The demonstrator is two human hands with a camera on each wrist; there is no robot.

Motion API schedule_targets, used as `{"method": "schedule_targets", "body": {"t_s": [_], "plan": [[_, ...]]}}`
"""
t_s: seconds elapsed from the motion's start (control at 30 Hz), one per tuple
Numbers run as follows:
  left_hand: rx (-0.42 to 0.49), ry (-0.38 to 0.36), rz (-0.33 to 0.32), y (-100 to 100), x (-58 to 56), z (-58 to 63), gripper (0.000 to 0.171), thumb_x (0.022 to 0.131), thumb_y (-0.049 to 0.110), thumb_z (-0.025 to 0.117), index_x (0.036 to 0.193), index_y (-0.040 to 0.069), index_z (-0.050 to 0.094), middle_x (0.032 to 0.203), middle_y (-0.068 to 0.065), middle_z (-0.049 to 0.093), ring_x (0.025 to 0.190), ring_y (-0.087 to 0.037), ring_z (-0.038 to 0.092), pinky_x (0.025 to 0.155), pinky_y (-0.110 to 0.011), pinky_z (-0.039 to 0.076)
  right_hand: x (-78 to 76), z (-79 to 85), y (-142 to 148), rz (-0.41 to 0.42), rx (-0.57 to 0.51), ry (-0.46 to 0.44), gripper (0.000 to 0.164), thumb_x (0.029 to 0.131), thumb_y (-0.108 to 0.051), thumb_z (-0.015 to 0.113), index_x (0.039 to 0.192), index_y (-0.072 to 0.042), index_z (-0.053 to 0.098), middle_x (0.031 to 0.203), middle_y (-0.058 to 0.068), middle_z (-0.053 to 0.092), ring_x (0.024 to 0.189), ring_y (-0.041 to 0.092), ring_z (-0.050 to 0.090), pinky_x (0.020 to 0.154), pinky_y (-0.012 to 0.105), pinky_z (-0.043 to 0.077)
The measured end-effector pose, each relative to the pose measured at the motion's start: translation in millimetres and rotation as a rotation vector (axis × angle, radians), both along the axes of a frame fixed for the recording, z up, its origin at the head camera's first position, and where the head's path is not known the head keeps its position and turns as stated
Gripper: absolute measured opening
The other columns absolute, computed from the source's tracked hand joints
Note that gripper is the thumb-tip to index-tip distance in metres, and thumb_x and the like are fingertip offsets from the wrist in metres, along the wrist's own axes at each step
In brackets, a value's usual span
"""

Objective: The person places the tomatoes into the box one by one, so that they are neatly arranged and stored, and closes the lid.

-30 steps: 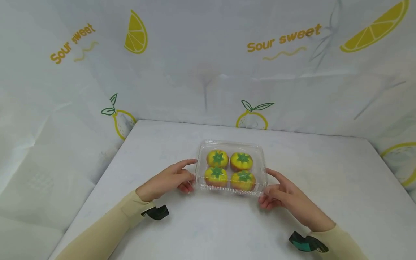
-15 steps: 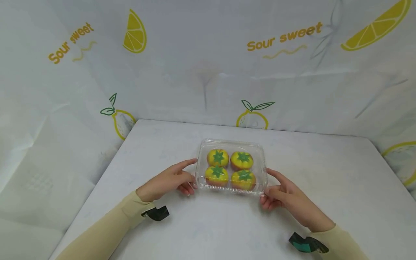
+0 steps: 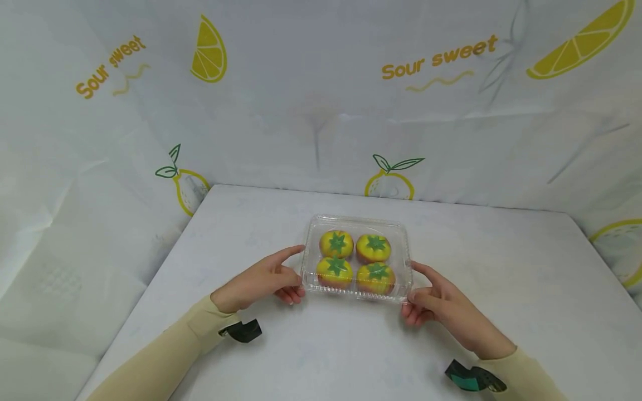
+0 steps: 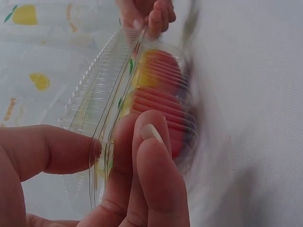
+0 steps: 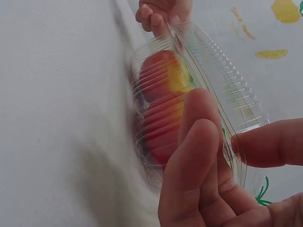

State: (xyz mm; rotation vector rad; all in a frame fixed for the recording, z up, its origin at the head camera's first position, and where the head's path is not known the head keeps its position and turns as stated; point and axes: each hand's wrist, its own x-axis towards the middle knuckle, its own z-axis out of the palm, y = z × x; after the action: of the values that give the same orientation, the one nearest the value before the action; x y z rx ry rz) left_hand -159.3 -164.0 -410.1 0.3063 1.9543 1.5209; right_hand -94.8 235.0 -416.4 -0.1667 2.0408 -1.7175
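A clear plastic clamshell box [image 3: 358, 224], its lid down, sits mid-table in the head view. Inside, in two rows, are several round yellow-and-red fruits [image 3: 336, 243] with green star-shaped tops, like persimmons. My left hand [image 3: 263, 281] pinches the box's left rim near the front corner, its index finger stretched along the side. At the opposite front corner my right hand [image 3: 448, 306] pinches the rim in the same way. Both wrist views show the thumb above the flange [image 4: 106, 137] and curled fingers [image 5: 191, 165] below it. Lid and base edges lie close together there.
The box stands on a white tabletop [image 3: 321, 351], back from its front. Behind and to the left hang white sheets [image 3: 281, 100] printed with lemons and lettering. Dark wrist camera mounts [image 3: 243, 330] stick out from both sleeves.
The left hand's lower fingers have shifted slightly right, in under the box's front corner. The box and the right hand stay almost where they were.
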Motion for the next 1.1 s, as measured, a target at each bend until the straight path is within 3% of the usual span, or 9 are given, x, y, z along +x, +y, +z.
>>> {"method": "schedule_targets", "body": {"t_s": [1.1], "plan": [[0.030, 0.006, 0.015, 1.8, 3.1, -0.9, 0.077, 0.105, 0.015, 0.064, 0.171, 0.018, 0.024, 0.098, -0.010, 0.076, 0.089, -0.020, 0.075, 0.085, -0.030, 0.064, -0.3, -3.0, -3.3, -0.059, -0.026, -0.040, 0.079, 0.111, -0.011, 0.054, 0.172, -0.004, 0.004, 0.089, 0.003, 0.077, 0.076, 0.014, 0.070, 0.074, 0.027, 0.063]]}}
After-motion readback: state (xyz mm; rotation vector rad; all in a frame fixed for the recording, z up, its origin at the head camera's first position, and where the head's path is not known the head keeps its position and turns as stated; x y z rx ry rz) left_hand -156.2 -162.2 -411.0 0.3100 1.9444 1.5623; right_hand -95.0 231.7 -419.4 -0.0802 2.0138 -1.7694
